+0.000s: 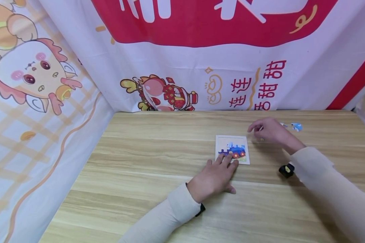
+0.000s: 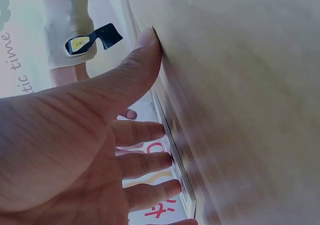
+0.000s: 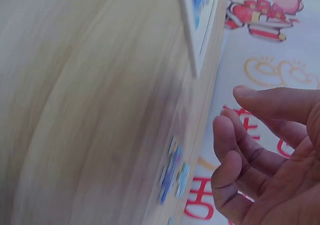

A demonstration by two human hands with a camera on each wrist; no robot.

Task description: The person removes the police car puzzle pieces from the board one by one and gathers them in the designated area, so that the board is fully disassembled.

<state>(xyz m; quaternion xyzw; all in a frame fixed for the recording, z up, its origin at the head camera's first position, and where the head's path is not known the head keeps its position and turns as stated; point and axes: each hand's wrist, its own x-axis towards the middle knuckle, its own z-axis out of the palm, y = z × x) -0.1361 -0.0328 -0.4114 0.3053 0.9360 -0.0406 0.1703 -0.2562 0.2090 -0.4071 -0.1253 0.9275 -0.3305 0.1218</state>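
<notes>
Your left hand lies, fingers outstretched, on the near side of the puzzle board, probably steadying it, while your right hand, loosely bent and grasping nothing, hovers right, near loose pieces.

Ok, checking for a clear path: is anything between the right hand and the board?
Nothing visible stands between the right hand and the board. The left hand rests on the board's near side, outside that gap.

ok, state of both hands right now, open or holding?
Left hand: open, resting on the train jigsaw puzzle.
Right hand: open, fingers loosely curled, nothing visible in its grip.
</notes>
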